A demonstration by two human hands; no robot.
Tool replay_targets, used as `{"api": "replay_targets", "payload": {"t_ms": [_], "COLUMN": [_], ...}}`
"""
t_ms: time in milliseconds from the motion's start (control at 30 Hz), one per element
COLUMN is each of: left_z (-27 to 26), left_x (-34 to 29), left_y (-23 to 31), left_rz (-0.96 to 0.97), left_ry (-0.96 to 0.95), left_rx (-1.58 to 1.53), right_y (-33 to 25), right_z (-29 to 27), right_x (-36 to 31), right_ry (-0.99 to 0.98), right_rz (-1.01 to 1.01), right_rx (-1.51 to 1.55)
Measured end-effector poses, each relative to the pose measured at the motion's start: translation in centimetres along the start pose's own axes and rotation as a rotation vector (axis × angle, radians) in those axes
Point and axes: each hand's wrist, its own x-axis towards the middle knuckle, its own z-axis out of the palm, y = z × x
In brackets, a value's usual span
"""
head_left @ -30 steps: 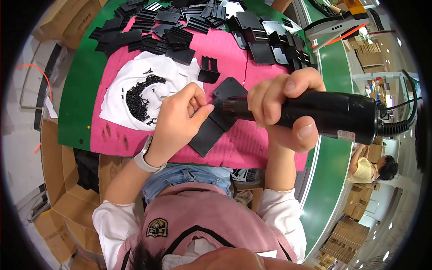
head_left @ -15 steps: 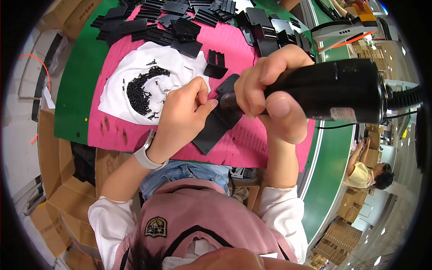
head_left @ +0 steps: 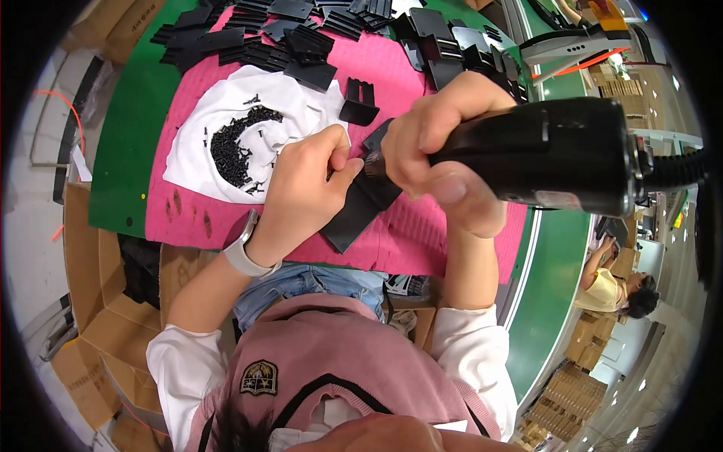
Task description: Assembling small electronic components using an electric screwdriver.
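My right hand (head_left: pixel 452 154) is wrapped round a thick black electric screwdriver (head_left: pixel 546 154), its thumb along the near side. The narrow front end of the tool points left, down at a black plastic part (head_left: pixel 354 222) lying on the pink mat (head_left: pixel 410 237). My left hand (head_left: pixel 309 173) is closed at the part, thumb and forefinger close beside the tool's front end; its other fingertips are hidden. Left of it, a white cloth (head_left: pixel 192 166) bears a curved heap of small black screws (head_left: pixel 230 154). A separate black bracket (head_left: pixel 359 102) stands just beyond my hands.
Many black plates and slotted pieces (head_left: pixel 305 45) are piled at the far side of the green table (head_left: pixel 120 181). Open cardboard boxes (head_left: pixel 113 324) stand at the left. A ribbed cable (head_left: pixel 681 166) trails from the screwdriver. Another person (head_left: pixel 614 290) works at the far right.
My right hand and the screwdriver have shifted slightly left, the tool's rear end dipping a little. My left hand stays closed at the black part.
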Motion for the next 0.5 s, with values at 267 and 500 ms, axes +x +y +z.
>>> {"api": "replay_targets", "payload": {"t_ms": [267, 500], "left_z": [0.4, -0.9], "left_x": [-0.3, -2.3], "left_y": [-0.3, 1.7], "left_rz": [0.047, 0.069], "left_ry": [0.070, 0.028], "left_rx": [0.094, 0.188], "right_y": [-2.0, -4.3], "right_z": [-3.8, -10.7], "right_x": [-3.3, -14.6], "right_ry": [0.073, 0.681], "right_rz": [-0.146, 0.563], "right_rx": [0.167, -1.220]}}
